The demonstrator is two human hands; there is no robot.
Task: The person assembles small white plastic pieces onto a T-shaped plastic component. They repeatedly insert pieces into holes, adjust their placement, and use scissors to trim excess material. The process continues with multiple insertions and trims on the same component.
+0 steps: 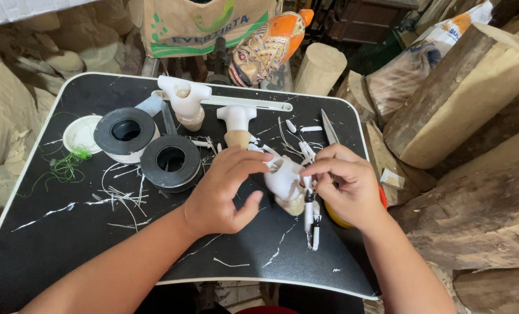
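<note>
The left hand [221, 189] pinches the upper left edge of a small white carved piece [284, 181] between thumb and curled fingers, while the right hand [348, 186] closes its fingertips on the piece's right side, where thin white strips stick out. The piece sits between the two hands, at or just above the black surface [50, 244] near its right middle; whether it rests there cannot be told. Its long axis runs roughly far to near, with the tan, unpainted base toward the near side.

Just near the piece, a slim white-and-black stick [309, 215] lies lengthwise far to near on the surface. Behind the right hand, partly hidden, is a round yellow and orange object [336, 218].

Farther off, two more white carved pieces [185, 102] with tan bases stand on the far part of the surface, a long white bar [253, 104] lying left to right between them. To the left are two black rolls [125, 134], side by side and touching, and a white lid [80, 135] farther left with green thread [67, 166] beside it. A narrow blade [329, 128] lies far of the right hand. White shavings are scattered across the surface. Beyond the far edge leans a painted mask [268, 46]; wood blocks [463, 87] crowd the right side.
</note>
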